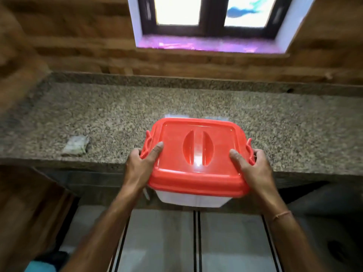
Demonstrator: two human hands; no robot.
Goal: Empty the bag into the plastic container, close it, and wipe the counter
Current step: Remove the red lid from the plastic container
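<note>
Head view: container [196, 154] (red-lidded) gripped between fingers [158, 148].

Tally, head view.

We count one container [188, 199], clear-walled, with one red lid [196, 173]. The lid carries two side clips, a left clip [146, 146] and a right clip [250, 152], and two curved hollows [188, 148] flanking one centre bar.

We count two hands, left hand [144, 160] and right hand [253, 163], each with one thumb on the lid. One thread band [280, 214] on the right wrist.

One folded cloth [75, 148] on one stone counter [117, 114]. One window [213, 14] with two lit panes [176, 10].

Behind the container we note two slivers of clear plastic [176, 116]. Whether they are one item or two, we cannot tell.
</note>
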